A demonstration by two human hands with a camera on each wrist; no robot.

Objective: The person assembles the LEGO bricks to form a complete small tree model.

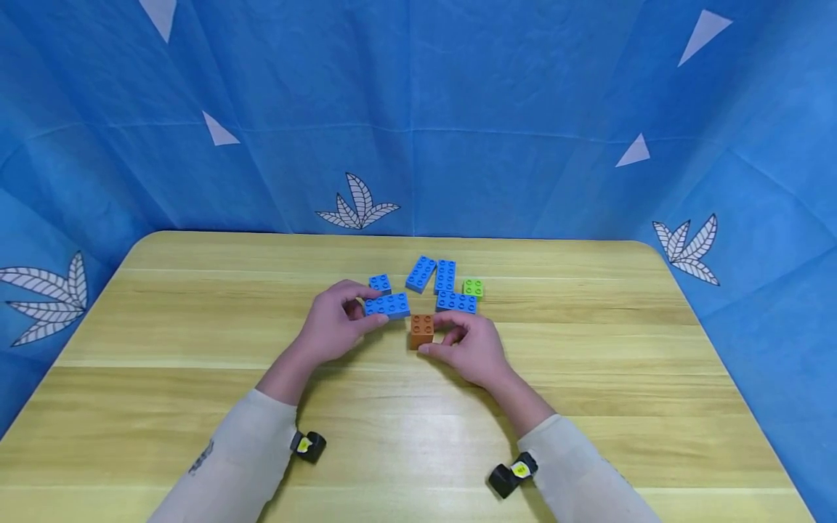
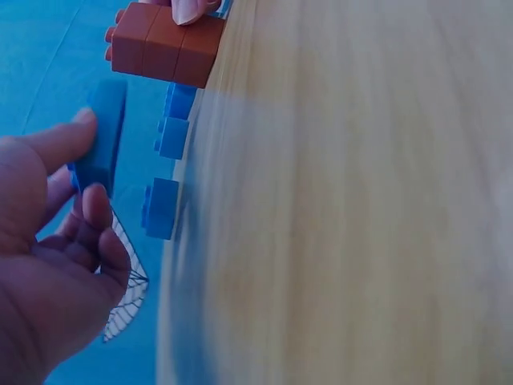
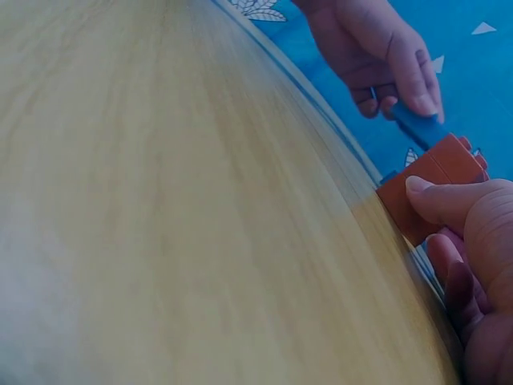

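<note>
A long blue toy brick is pinched between the thumb and fingers of my left hand. The left wrist view shows that blue brick raised above the tabletop. My right hand grips a brown stack of bricks by its sides, thumb on the near face. In the left wrist view the brown stack shows three layers, its studs facing up. The two hands are close together, the blue brick's right end near the stack's top left corner.
Behind the hands lie a small blue brick, two long blue bricks and a third long blue brick. Beside them sits a small green brick. The wooden table ends at a blue patterned cloth.
</note>
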